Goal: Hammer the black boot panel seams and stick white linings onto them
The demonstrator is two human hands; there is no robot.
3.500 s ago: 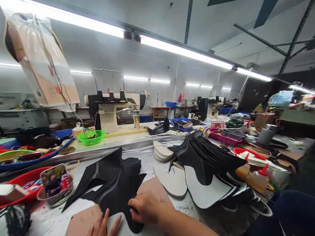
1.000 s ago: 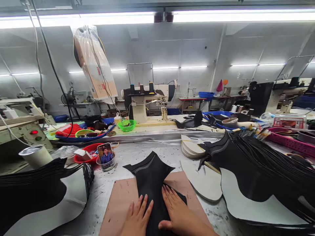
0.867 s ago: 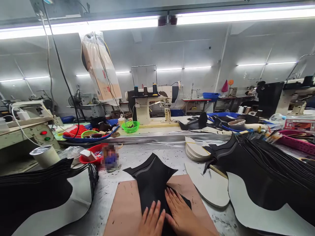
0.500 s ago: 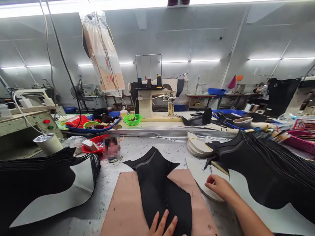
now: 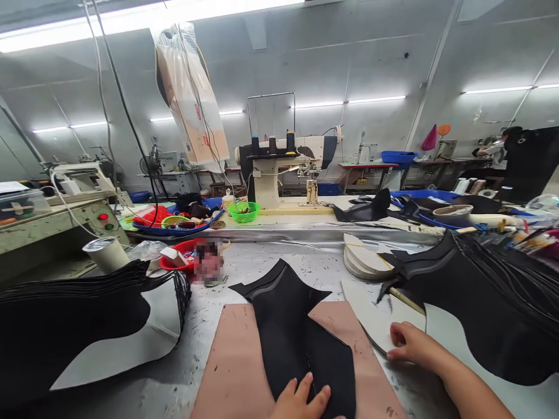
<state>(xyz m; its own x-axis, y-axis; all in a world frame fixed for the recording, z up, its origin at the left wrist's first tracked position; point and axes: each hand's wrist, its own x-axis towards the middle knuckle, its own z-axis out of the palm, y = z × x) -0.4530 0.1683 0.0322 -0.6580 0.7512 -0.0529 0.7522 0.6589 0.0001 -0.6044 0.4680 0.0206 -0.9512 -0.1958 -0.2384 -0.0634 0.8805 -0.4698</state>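
A black cut piece lies flat on a pinkish board. My left hand rests on its lower part with fingers spread. Over to the right, my right hand is at the lower edge of a stack of white curved pieces, its thumb and fingers curled towards each other. Whether anything is between those fingertips is too small to tell. Beside that hand is a stack of black pieces with white undersides.
Another stack of black pieces is at the left. Behind the board are a red basket, a green basket, more white curved pieces and a sewing machine. A person is at the far right.
The view has shifted, so most things appear further right. My right hand has moved slightly down along the white pieces, its thumb now lower. My left hand stays on the black piece.
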